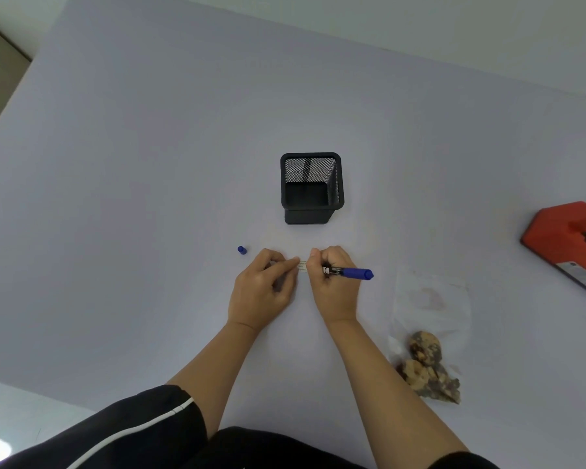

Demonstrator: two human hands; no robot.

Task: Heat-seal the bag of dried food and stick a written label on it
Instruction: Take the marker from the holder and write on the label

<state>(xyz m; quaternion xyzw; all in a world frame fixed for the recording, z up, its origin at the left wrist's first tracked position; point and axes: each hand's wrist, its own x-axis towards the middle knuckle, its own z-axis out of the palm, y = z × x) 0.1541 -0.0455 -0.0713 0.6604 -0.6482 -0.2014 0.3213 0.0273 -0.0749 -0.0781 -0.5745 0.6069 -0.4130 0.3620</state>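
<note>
My right hand (332, 282) grips a blue marker (351, 272), its tip hidden under my fingers, on a small white label (302, 265). My left hand (266, 286) pins that label to the table with its fingertips; most of the label is covered by both hands. The marker's blue cap (241, 250) lies loose to the left of my left hand. A clear plastic bag (430, 309) with brown dried food (427, 365) bunched at its near end lies flat to the right of my right forearm.
A black mesh pen holder (312, 187) stands just beyond my hands. An orange heat sealer (569, 238) sits at the right edge of the pale lilac table (149, 198). Dark sleeves are at the bottom of the view.
</note>
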